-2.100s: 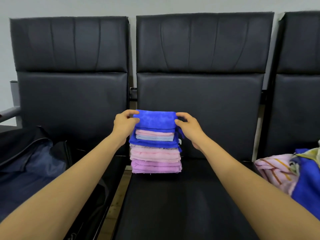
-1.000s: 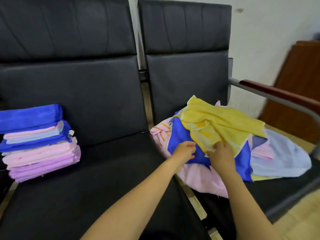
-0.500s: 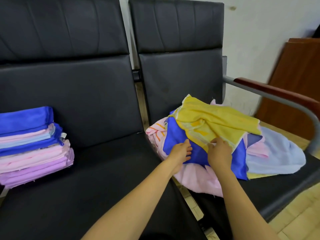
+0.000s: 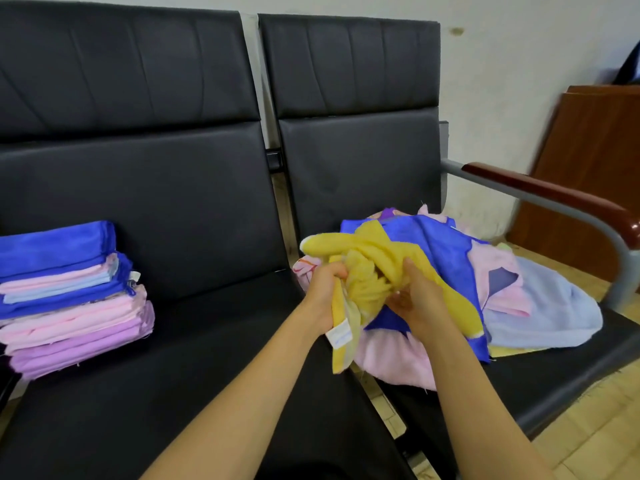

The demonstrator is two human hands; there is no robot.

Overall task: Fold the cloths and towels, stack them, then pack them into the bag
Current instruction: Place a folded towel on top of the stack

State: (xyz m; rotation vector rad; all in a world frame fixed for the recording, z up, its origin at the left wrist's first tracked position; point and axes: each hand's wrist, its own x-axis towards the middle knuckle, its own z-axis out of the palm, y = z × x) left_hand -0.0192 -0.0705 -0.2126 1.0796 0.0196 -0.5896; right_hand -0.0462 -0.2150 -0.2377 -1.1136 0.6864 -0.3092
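A yellow towel [image 4: 372, 258] with a white label is bunched up and lifted off the heap of unfolded cloths [image 4: 519, 306] on the right chair seat. My left hand [image 4: 323, 294] grips its left part near the label. My right hand [image 4: 415, 299] grips the bunched middle from below. The heap under it holds blue, pink and light-blue cloths. On the left chair seat stands a stack of folded cloths [image 4: 65, 296], blue on top, pink and purple below. The bag is out of view.
Two black padded chairs [image 4: 173, 202] stand side by side against a white wall. A metal armrest with a dark red top [image 4: 554, 195] bounds the right seat. A brown wooden cabinet [image 4: 595, 161] is behind it. Pale wooden floor shows at lower right.
I turned from the folded stack to the heap on the right chair. Both hands reached the yellow towel, took hold and pulled it up into a bunch towards me.
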